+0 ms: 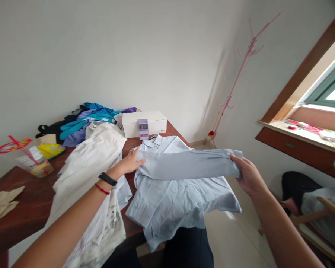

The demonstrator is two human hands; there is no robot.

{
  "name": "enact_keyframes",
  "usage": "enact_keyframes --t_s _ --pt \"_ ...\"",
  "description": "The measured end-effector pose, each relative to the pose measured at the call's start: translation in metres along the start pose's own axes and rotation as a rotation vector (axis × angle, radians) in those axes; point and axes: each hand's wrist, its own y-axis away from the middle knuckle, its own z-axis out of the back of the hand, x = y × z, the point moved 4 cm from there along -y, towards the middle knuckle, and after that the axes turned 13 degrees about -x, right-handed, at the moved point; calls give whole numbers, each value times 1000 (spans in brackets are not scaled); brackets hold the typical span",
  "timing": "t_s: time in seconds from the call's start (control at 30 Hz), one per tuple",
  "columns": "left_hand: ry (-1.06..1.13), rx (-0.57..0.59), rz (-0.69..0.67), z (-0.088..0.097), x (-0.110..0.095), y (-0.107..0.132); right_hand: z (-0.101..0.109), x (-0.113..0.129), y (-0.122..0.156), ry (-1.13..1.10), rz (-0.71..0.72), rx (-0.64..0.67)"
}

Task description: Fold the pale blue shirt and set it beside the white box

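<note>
A light blue shirt [173, 193] lies spread over the near corner of the dark wooden table [30, 208], its hem hanging over the edge. My left hand [130, 163] lies flat with fingers stretched out on the shirt's shoulder area, pressing it down. My right hand [247, 175] grips the cuff end of the shirt's sleeve [190, 163] and holds it stretched out level across the shirt's body. A black band and a red string sit on my left wrist.
A cream striped garment [92, 175] lies left of the shirt. Behind it sit a pile of blue and purple clothes [86, 121], a white box [143, 123] and a plastic cup [33, 162]. A pink coat stand [234, 85] stands in the corner. Another person [309, 197] sits at right.
</note>
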Motion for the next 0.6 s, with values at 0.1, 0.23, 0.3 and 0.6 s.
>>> enact_keyframes --t_s 0.1,0.23,0.3,0.6 --pt "27 -68 -5 7 17 -31 -9 12 7 -20 20 28" --pt "131 8 -133 6 26 -55 -12 18 11 -17 39 27" --pt "171 35 -171 6 30 -59 -10 15 9 -15 13 -12" --pt "149 188 -210 29 50 -76 5 -34 -12 155 -34 -105"
